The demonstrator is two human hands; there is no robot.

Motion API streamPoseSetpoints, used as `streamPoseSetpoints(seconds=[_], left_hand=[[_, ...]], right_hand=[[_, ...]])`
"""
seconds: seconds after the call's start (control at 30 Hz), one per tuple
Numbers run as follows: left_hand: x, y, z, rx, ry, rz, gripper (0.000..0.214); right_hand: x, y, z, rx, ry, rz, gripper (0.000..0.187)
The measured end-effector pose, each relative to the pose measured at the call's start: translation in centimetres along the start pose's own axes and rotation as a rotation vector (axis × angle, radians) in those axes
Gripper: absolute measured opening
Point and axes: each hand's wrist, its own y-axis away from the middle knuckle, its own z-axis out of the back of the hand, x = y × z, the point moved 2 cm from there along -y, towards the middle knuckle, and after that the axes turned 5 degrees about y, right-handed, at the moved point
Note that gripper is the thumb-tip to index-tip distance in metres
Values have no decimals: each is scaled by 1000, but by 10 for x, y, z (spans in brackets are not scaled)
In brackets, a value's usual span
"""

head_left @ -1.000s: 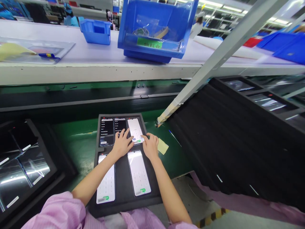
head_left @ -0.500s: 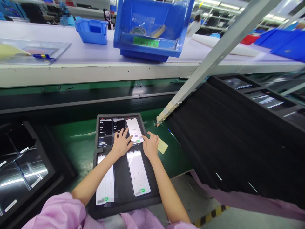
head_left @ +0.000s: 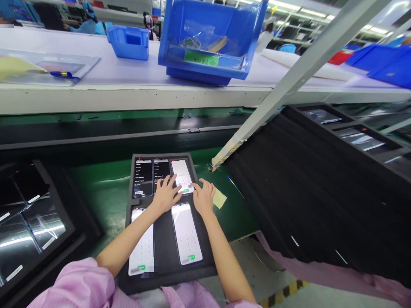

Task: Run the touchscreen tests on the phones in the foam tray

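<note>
A black foam tray [head_left: 163,239] lies in front of me and holds several phones with lit screens. My left hand [head_left: 166,194] lies flat with fingers spread over the middle of the tray, fingertips on the lower edge of a dark-screened phone [head_left: 161,169]. My right hand [head_left: 203,196] rests beside it, fingers apart, with a fingertip touching the bottom of the white-screened phone [head_left: 181,175] in the far right slot. Two more white-screened phones [head_left: 186,233] [head_left: 143,248] lie in the near row. Another dark-screened phone [head_left: 143,177] sits far left.
A yellow slip [head_left: 219,197] lies on the green belt right of the tray. A stack of black trays [head_left: 308,184] rises at the right, another tray with phones [head_left: 28,218] at the left. Blue bins [head_left: 208,38] [head_left: 129,41] stand on the shelf behind. A slanted white post [head_left: 272,98] crosses above.
Both hands stay on the far row of phones; the fingers shift slightly over the white-screened phone. The view drifts a little.
</note>
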Motion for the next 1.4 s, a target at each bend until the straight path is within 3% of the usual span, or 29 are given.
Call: streamPoseSetpoints(seconds=[0.53, 0.7, 0.8, 0.93, 1.03, 1.13, 1.27, 1.4], left_hand=[[-2, -2, 2, 17, 0, 6, 31], [2, 6, 13, -8, 55, 54, 30], [14, 32, 27, -43, 90, 169, 31], [35, 102, 40, -146, 239, 447, 41], [39, 164, 35, -199, 561, 658, 56], [29, 208, 21, -172, 962, 743, 71], [16, 226, 10, -154, 1150, 723, 78], [17, 222, 6, -169, 1170, 726, 81]], right_hand=[[-1, 1, -2, -5, -33, -3, 37], [-4, 3, 2, -31, -56, 0, 38], [-5, 18, 13, -51, -88, 10, 38], [13, 68, 36, -87, -176, 43, 38], [47, 115, 50, -16, -269, 156, 36], [84, 150, 56, 57, -350, 261, 35], [112, 167, 51, 56, -392, 329, 30], [116, 169, 45, 78, -372, 349, 30]])
